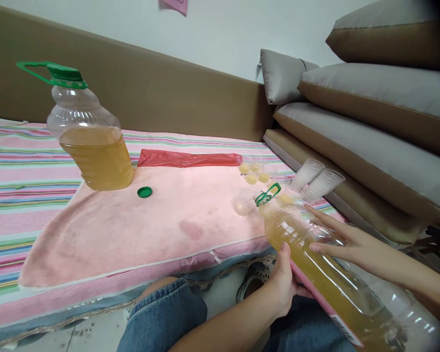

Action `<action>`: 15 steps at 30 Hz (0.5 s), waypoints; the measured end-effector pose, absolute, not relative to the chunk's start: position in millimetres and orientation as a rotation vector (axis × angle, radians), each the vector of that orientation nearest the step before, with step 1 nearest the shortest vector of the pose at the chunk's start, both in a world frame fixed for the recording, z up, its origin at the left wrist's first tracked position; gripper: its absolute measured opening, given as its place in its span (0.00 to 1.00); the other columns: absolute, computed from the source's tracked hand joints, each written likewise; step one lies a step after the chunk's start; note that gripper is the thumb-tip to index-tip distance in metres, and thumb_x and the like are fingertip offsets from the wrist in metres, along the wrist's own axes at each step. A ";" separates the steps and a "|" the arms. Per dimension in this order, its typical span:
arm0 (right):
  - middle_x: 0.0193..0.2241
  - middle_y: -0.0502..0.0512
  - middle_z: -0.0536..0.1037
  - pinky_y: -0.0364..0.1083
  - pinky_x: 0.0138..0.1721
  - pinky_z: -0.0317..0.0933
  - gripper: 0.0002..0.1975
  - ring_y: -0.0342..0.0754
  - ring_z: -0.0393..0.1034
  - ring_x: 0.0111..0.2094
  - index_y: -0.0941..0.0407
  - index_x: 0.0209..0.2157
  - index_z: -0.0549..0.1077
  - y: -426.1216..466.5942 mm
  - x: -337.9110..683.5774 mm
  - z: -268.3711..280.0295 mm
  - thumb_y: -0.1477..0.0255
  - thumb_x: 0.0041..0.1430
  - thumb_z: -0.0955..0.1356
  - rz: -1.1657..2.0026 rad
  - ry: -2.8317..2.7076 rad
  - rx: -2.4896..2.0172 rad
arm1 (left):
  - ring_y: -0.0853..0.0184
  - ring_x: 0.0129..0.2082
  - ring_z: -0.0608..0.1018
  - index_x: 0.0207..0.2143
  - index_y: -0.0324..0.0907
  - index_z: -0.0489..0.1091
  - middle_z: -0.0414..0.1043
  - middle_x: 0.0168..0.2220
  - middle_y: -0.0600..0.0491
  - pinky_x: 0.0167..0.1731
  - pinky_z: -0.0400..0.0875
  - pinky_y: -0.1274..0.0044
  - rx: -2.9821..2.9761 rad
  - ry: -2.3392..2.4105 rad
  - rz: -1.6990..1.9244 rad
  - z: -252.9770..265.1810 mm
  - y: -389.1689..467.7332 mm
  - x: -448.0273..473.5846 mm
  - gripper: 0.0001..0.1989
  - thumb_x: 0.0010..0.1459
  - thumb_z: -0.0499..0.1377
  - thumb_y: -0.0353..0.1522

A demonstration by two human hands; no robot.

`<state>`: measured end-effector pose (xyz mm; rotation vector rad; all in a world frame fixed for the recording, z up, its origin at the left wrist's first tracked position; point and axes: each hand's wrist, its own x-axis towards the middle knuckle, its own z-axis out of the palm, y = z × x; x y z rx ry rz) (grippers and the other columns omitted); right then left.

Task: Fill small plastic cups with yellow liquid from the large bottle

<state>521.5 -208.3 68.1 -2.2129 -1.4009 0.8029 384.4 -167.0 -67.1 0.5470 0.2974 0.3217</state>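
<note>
A large clear plastic bottle of yellow liquid (326, 274) lies tilted across my lap, its neck with a green ring and loop (266, 196) pointing at the cups. My left hand (282, 286) grips it from below, thumb along the side. On the upper side my right hand (335, 237) spreads its fingers and holds the bottle. A clear plastic cup (244, 203) stands just beside the bottle mouth; whether liquid flows, I cannot tell. Several small cups with yellow liquid (252, 179) stand behind it. A green bottle cap (144, 191) lies on the pink cloth (161, 215).
A second big bottle (99, 156), green-capped and partly filled, stands at the left. A folded red plastic bag (188, 159) lies at the back. Two stacks of clear cups (322, 183) lean near piled cushions (370, 132) on the right. The bed edge (139, 281) runs before my knees.
</note>
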 end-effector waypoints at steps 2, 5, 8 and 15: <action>0.66 0.55 0.56 0.58 0.66 0.48 0.54 0.65 0.63 0.58 0.49 0.71 0.45 -207.7 521.1 67.9 0.44 0.52 0.71 0.805 -1.404 -2.207 | 0.49 0.50 0.78 0.59 0.42 0.64 0.76 0.52 0.41 0.45 0.75 0.58 0.553 0.294 0.326 -66.9 -167.3 384.0 0.46 0.52 0.43 0.65; 0.66 0.54 0.56 0.58 0.66 0.49 0.53 0.64 0.64 0.57 0.49 0.71 0.46 -207.9 521.5 67.7 0.44 0.52 0.71 0.789 -1.408 -2.229 | 0.50 0.50 0.78 0.59 0.42 0.64 0.75 0.52 0.41 0.46 0.74 0.58 0.560 0.283 0.325 -67.2 -167.5 383.9 0.45 0.54 0.42 0.64; 0.67 0.51 0.55 0.56 0.65 0.50 0.52 0.63 0.65 0.57 0.47 0.71 0.46 -209.2 522.3 67.7 0.43 0.53 0.71 0.768 -1.415 -2.255 | 0.49 0.50 0.78 0.60 0.42 0.62 0.75 0.53 0.40 0.47 0.73 0.57 0.559 0.278 0.319 -68.4 -167.5 384.5 0.46 0.53 0.42 0.64; 0.67 0.50 0.54 0.53 0.66 0.50 0.54 0.61 0.64 0.58 0.48 0.71 0.42 -208.5 523.6 67.9 0.42 0.53 0.70 0.801 -1.402 -2.283 | 0.48 0.50 0.77 0.60 0.42 0.63 0.75 0.52 0.42 0.45 0.75 0.57 0.507 0.285 0.329 -68.6 -167.6 384.7 0.46 0.52 0.46 0.65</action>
